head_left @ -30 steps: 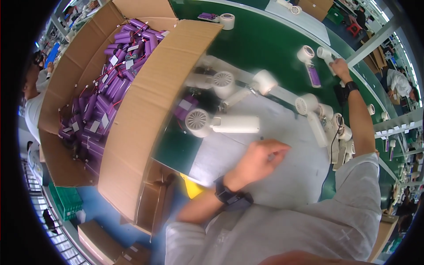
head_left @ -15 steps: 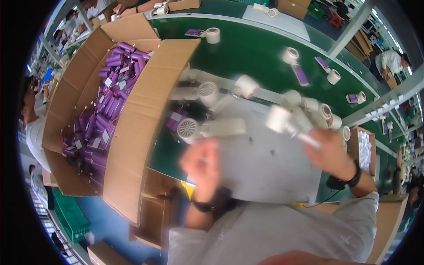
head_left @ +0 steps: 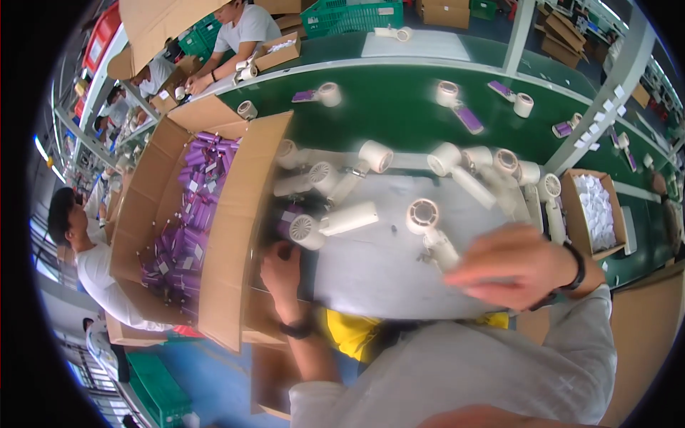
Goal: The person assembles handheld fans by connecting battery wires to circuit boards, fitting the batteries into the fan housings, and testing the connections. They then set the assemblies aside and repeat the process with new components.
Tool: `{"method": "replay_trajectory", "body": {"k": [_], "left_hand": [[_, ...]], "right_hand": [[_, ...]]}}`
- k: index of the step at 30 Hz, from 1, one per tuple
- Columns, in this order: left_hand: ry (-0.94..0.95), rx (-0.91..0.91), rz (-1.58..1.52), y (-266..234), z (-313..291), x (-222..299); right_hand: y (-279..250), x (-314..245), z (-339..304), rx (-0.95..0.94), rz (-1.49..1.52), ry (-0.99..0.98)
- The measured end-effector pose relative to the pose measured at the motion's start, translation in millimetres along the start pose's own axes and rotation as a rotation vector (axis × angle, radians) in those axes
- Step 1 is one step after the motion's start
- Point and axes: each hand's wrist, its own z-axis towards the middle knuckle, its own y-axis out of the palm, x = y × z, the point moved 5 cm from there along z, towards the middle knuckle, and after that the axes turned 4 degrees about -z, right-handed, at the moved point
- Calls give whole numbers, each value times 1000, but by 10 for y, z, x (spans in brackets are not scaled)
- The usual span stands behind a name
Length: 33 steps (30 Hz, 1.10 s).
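Observation:
My right hand (head_left: 517,265) is closed at the handle end of a white handheld fan (head_left: 422,215), low over the grey mat (head_left: 371,278). The fan's round grille faces up, and small parts show at its neck. Beside the large carton, my left hand (head_left: 281,274) has its fingers curled; a dark spot shows between thumb and finger, too unclear to name. Just beyond that hand are a purple battery pack (head_left: 288,217), partly hidden, and another white fan (head_left: 342,222) lying on the mat's left edge.
An open carton (head_left: 239,235) of purple battery packs (head_left: 189,221) stands left. More white fans (head_left: 474,167) lie along the mat's far edge. Fans with purple packs (head_left: 458,107) sit on the green belt (head_left: 399,93). A box of white pieces (head_left: 594,210) is right; co-workers sit left.
My right hand has brought the fan down and left, its grille now facing up. My left hand has moved left toward the carton. The view has shifted, showing more of the far side.

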Motion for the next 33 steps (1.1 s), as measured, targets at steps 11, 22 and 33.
{"method": "replay_trajectory", "body": {"k": [11, 22, 33], "left_hand": [[-82, 344, -673, -271, -116, -219], [452, 535, -459, -685, -1021, 964], [577, -582, -959, 321, -967, 2099]], "right_hand": [[-262, -673, 79, 195, 383, -526], [-459, 116, -438, 197, 62, 106], [368, 763, -1043, -58, 115, 785]]}}
